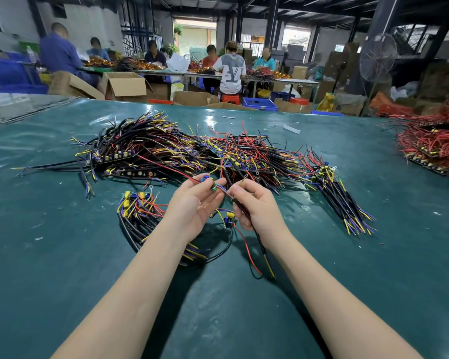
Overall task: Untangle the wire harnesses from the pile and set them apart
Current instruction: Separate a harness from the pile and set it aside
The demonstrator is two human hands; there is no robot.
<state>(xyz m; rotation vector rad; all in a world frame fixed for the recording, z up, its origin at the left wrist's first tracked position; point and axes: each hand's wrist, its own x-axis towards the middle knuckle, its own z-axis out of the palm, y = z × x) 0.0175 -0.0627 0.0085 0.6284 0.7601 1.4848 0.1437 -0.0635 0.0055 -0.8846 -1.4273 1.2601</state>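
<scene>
A big tangled pile of wire harnesses [182, 149], black, red, yellow and blue, lies across the middle of the green table [62, 255]. My left hand [195, 203] pinches a small green board with blue parts [211, 184] at one end of a harness. My right hand [257, 206] grips the black cable of that same harness [261, 244], which hangs down past my wrist to yellow and red ends. A small set-apart bunch [140, 213] lies to the left of my left hand. Another sorted bunch [340, 198] lies to the right.
A red wire heap [433, 143] sits at the table's right edge. White scraps [292, 128] lie at the far side. Beyond the table are cardboard boxes [126, 85], blue crates [259, 103], a standing fan [377, 57] and several seated people working at benches.
</scene>
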